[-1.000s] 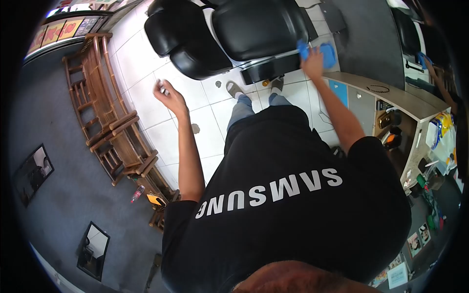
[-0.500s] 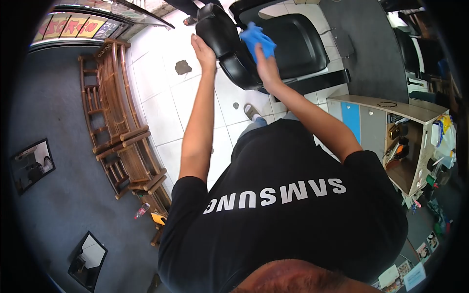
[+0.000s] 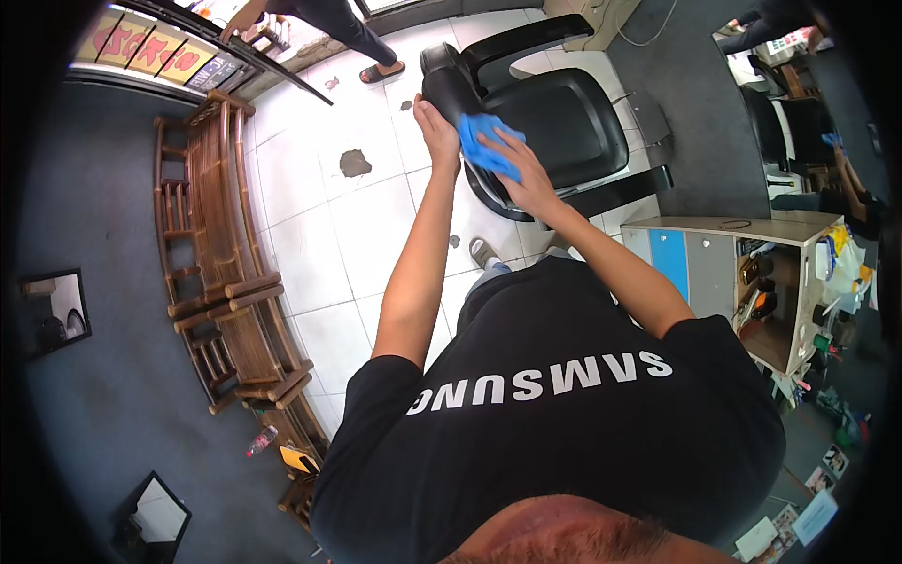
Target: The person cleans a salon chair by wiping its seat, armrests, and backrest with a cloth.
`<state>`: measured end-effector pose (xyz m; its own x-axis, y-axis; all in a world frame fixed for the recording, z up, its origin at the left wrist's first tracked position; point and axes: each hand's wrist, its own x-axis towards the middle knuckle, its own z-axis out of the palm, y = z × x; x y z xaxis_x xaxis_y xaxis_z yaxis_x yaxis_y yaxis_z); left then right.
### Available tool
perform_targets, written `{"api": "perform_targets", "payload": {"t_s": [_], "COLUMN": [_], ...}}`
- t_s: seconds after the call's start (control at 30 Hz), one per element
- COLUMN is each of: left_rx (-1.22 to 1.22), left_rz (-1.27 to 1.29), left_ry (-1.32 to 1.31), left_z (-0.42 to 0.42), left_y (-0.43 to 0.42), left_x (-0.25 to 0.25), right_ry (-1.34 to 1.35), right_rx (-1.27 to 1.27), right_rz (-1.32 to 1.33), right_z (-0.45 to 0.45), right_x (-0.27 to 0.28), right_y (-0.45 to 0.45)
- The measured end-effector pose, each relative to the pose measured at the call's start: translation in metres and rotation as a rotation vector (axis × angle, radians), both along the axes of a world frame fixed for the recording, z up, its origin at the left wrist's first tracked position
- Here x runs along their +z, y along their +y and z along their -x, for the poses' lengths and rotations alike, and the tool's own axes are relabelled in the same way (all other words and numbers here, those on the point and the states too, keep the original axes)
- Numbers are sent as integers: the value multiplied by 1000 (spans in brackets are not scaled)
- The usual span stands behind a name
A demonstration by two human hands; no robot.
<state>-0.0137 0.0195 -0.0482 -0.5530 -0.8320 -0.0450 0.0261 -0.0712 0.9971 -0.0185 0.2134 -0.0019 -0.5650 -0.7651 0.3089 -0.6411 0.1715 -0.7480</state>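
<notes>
Okay, both hands are at the black padded chair [image 3: 557, 115] on the white tiled floor [image 3: 305, 249]. The chair sits ahead of the wearer, with its seat on the right side of the view and its narrow padded backrest [image 3: 452, 94] on the left.

Right hand [image 3: 526, 179]: fingers extended and slightly spread over a crumpled bright blue cloth [image 3: 490, 148], palm side down. Cloth lies against the backrest, on the side facing the seat. Can't tell if any of it is pinched under the fingers.

Left hand [image 3: 439, 136]: open, fingers extended, at the outer side of the backrest, just beside the cloth. Nothing visible held in it. Exact palm contact is hard to confirm.

One long black armrest [image 3: 528, 45] is on the far side of the seat, another [image 3: 615, 191] on the near side. Light wood cabinet [image 3: 728, 228] with a blue door and a grey door stands to the right, open shelf compartment at its end. Brown bamboo bench [image 3: 214, 202] runs along the left, well apart from the chair. Clear plastic bottle with a red label [image 3: 262, 441] is near the bench's lower end. Another person in dark trousers [image 3: 346, 30] stands beyond the backrest, one sandalled foot [image 3: 382, 71] showing on the tiles.
</notes>
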Motion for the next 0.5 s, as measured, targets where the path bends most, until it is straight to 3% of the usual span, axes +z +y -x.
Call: {"api": "perform_targets", "payload": {"t_s": [0.03,0.1,0.13,0.2,0.23,0.3,0.37,0.43,0.5], "left_rx": [-4,-2,2,26,41,51,57,42,29], "left_rz": [-6,-23,-57,34,83,71,107,100,83], "left_ry": [-10,-29,9,-77,-112,-118,-153,-139,-128], "left_z": [-1,-3,-3,-5,-2,-4,-8,-8,-9], "left_y": [3,10,10,14,15,20,23,21,19], "left_x": [3,8,3,-5,-2,5,8,3,1], "right_ry": [8,-434,-677,-1217,-1386,-1326,-1144,-867,-699], "right_rx": [-4,-52,-209,-509,-597,-706,-627,-521,-298], "right_rz": [-83,32,-39,168,405,582,441,58,-77], "right_z": [-5,-7,6,27,38,60,90,110,128], "right_x": [-1,-5,-2,0,4,14,2,-5,-33], "right_y": [20,47,59,64,58,39,4,-40,-91]}}
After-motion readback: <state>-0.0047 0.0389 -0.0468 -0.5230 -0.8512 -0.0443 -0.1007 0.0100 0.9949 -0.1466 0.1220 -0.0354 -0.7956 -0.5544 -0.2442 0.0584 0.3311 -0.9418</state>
